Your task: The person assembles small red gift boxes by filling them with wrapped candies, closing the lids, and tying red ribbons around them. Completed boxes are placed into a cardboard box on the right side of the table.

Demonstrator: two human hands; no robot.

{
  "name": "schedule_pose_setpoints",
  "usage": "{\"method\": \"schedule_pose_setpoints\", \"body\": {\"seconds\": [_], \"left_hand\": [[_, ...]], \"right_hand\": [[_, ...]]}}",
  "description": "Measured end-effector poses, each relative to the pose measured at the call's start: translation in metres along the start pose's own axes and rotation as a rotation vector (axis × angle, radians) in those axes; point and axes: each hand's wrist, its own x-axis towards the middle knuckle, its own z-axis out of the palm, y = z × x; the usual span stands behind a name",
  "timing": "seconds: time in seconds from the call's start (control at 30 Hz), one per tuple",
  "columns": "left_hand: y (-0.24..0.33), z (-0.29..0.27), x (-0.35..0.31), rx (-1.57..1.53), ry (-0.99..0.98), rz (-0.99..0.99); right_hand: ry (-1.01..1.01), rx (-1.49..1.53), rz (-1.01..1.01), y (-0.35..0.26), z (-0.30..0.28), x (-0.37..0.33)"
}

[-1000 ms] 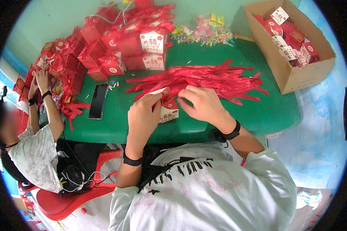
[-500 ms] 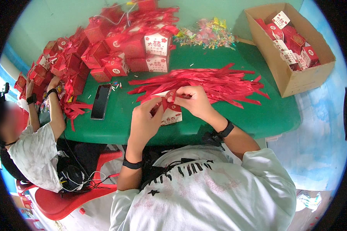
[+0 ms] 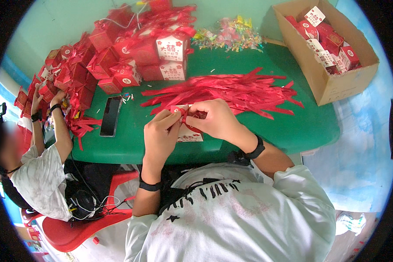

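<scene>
- Box [image 3: 190, 138]: sitting on the green worktop [image 3: 275, 137], near the middle of the front edge, a strip of green showing between it and that edge.
- Left hand [image 3: 161, 132]: pinching the box top, thumb and fingers closed on red material there.
- Right hand [image 3: 214, 118]: pinching at the same spot, thumb and finger meeting the left fingertips. Both grasping.
- Room, right: green surface running from the right hand to the front right corner; right forearm crossing the front edge on that side.
- Room, left: green gap lying between the left hand and the phone [image 3: 111, 115]; left forearm crossing the front edge.
- Room, back: tight. Ribbons [image 3: 236, 89] are spreading left to right just behind the hands.
- Back edge: candy heap [image 3: 231, 36] sitting near the middle, stacked boxes [image 3: 135, 54] filling the left part.
- Back right corner: carton [image 3: 343, 89] standing there, holding more boxes; can't tell how much of it the worktop is bearing.
- Left end: co-worker's hands [image 3: 56, 98] working among boxes, well apart from these two.
- Box look: white side with red print facing the front edge, red showing on top. Fingers are hiding the closure; can't tell whether flap or ribbon is being pinched.
</scene>
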Motion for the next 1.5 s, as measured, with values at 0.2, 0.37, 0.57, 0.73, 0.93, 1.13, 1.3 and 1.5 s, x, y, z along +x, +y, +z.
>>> {"method": "schedule_pose_setpoints", "body": {"seconds": [0.2, 0.37, 0.57, 0.73, 0.93, 1.13, 1.3, 1.5], "left_hand": [[-0.002, 0.005, -0.001, 0.000, 0.052, 0.030], [-0.004, 0.004, -0.003, -0.011, 0.059, -0.005], [-0.006, 0.001, -0.004, -0.033, 0.076, -0.012], [0.001, -0.001, -0.003, -0.071, 0.092, -0.009], [-0.002, 0.000, -0.003, -0.037, 0.056, 0.007], [-0.003, 0.000, -0.002, -0.054, 0.076, 0.015], [-0.006, 0.003, -0.002, -0.034, 0.095, 0.027], [-0.006, 0.006, 0.001, 0.005, 0.103, 0.041]], "right_hand": [[0.169, -0.260, -0.152, -0.011, 0.002, -0.008], [0.223, -0.260, -0.218, -0.013, 0.006, -0.009], [0.110, -0.177, -0.310, 0.007, 0.011, -0.004], [0.031, -0.100, -0.396, 0.006, 0.004, 0.000], [0.033, -0.179, -0.378, 0.013, 0.008, -0.001], [0.037, -0.177, -0.450, 0.019, 0.007, -0.001], [0.050, -0.233, -0.439, 0.015, 0.006, -0.002], [0.084, -0.215, -0.373, 0.007, 0.008, -0.003]]}}
